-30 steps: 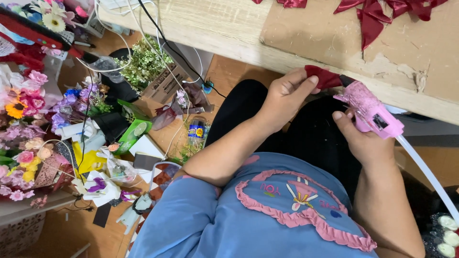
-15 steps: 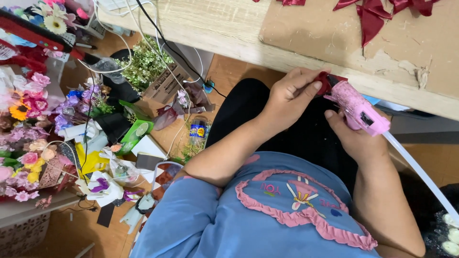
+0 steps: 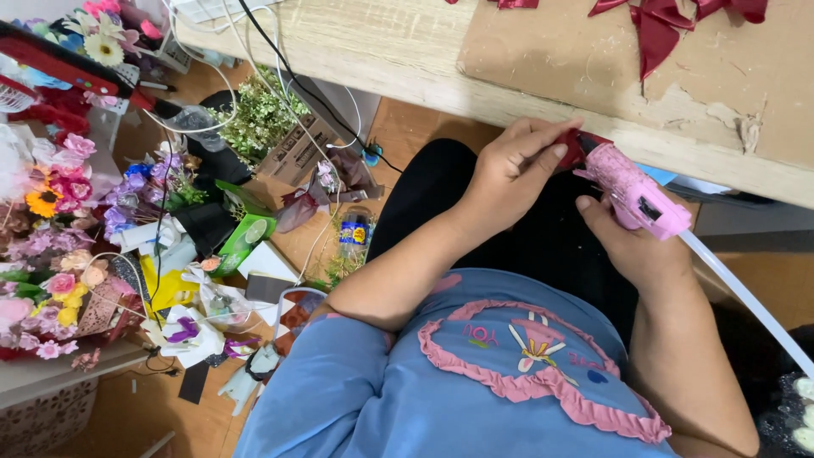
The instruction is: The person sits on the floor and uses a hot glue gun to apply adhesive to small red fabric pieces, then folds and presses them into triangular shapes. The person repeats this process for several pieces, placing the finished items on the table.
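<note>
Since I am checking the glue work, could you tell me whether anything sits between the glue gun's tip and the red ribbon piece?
Nothing visible does: the pink glue gun in the right hand points its tip straight at the red ribbon piece pinched in the left hand.

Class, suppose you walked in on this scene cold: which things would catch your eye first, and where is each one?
First, the pink glue gun in the right hand, its tip against a dark red ribbon piece pinched by the left hand, just below the wooden table edge. Next, the heap of colourful artificial flowers on the floor at far left. More red ribbon bows lie on cardboard up top.
</note>
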